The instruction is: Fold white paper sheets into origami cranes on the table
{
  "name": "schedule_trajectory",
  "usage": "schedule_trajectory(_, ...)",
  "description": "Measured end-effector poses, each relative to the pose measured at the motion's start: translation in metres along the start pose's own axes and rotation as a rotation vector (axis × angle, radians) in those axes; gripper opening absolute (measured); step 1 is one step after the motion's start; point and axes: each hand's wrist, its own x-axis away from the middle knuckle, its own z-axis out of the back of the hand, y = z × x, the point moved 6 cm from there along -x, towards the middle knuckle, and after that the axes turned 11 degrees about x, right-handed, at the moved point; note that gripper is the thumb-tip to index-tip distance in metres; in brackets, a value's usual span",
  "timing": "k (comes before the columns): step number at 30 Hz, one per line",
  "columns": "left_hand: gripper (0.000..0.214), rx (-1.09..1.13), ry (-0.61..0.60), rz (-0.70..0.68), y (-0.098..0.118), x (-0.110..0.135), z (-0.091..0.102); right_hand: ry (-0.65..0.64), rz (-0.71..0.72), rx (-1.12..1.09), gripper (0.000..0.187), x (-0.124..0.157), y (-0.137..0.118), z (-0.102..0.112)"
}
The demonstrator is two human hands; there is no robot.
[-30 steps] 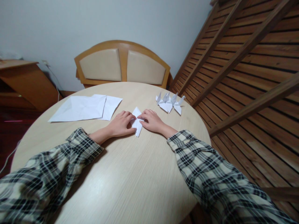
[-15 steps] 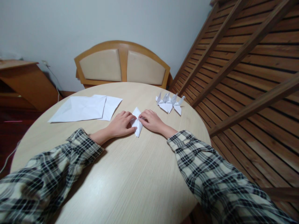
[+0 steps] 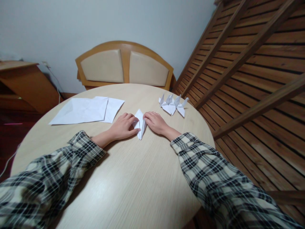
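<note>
A small white folded paper (image 3: 140, 128), shaped like a narrow diamond, lies on the round wooden table (image 3: 133, 178) with one point toward me. My left hand (image 3: 124, 126) presses its left side, thumb near the lower part and fingers by the middle. At the right edge, my right hand (image 3: 156, 122) pinches a flap that stands up off the paper. To the right, beyond that hand, several folded paper cranes (image 3: 169, 108) stand close together.
White paper sheets (image 3: 82, 111) lie overlapped at the table's left. Behind the table is a wooden headboard (image 3: 126, 63) with two pale panels. A slatted wooden structure (image 3: 250, 70) rises along the right, and a wooden desk (image 3: 21, 84) stands at far left.
My right hand has shifted slightly right, away from the paper's middle, lifting the right flap outward. The left hand stays in place on the paper.
</note>
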Motion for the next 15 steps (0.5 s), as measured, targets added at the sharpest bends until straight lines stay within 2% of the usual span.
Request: schedule_trajectory(15,0.037,0.296,0.102,0.173,-0.016,-0.002,0.006,-0.043,0.018,0.039,0.015,-0.001,-0.002,0.002)
